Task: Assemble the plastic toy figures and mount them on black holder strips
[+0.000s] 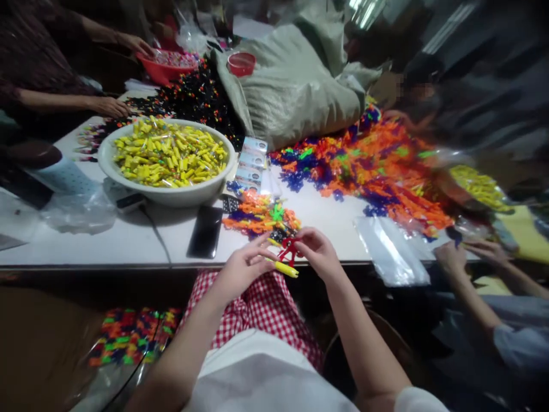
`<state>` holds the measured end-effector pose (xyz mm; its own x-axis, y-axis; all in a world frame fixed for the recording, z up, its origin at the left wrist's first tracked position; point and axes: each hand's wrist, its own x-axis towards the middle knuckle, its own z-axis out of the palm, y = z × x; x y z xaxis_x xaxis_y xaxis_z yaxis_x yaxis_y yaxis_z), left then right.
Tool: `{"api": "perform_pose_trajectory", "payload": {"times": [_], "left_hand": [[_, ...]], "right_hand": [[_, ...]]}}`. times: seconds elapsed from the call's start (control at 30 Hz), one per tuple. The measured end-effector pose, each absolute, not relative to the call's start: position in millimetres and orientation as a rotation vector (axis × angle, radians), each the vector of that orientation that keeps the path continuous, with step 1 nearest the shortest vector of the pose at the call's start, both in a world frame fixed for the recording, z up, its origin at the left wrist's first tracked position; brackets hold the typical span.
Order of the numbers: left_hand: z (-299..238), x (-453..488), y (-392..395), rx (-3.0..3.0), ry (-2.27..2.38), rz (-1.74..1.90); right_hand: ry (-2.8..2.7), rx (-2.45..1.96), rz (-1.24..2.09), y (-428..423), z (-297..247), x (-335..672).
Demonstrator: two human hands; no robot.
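My left hand [242, 269] is closed on a small yellow plastic tube [286, 269], which sticks out to the right from its fingertips. Another yellow piece shows just above, near the same fingers. My right hand [318, 252] pinches a red plastic piece with thin arms [290, 248] by its right side. The red part and the yellow tube are close together over the table's front edge; whether they touch I cannot tell. Just beyond my hands lies a small pile of orange, purple, green and black plastic pieces [257, 214].
A white basin [167, 195] of yellow wrapped pieces stands left, with a black phone [205, 232] before it. A large sack [300, 86] lies behind, beside a big orange-purple heap [377, 154]. Clear plastic bags [390, 252] overhang the front edge. Co-workers' hands are at both sides.
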<state>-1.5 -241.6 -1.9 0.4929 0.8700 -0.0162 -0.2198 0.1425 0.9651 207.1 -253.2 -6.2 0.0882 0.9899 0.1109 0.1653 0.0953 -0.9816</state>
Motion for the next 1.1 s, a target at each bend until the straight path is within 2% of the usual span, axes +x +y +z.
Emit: {"api": "perform_pose_trajectory", "payload": {"times": [0.17, 0.47, 0.67, 0.83, 1.1], "left_hand": [[-28, 3, -263, 1.01, 0.82, 0.859], [-32, -8, -274, 0.97, 0.909, 0.942], [-36, 3, -285, 0.9, 0.987, 1.037], [-32, 9, -282, 0.873, 1.016, 1.145], [-13, 10, -281, 0.805, 0.904, 1.075]], "right_hand": [[-1.196, -1.201, 1.156, -285, -21, 162], [-1.18, -1.051, 1.064, -313, -33, 139], [-0.8, -1.027, 0.989, -317, -27, 145], [-0.57, -0.946, 1.216, -317, -27, 163], [-0.615, -1.003, 1.591, -328, -47, 160]]}}
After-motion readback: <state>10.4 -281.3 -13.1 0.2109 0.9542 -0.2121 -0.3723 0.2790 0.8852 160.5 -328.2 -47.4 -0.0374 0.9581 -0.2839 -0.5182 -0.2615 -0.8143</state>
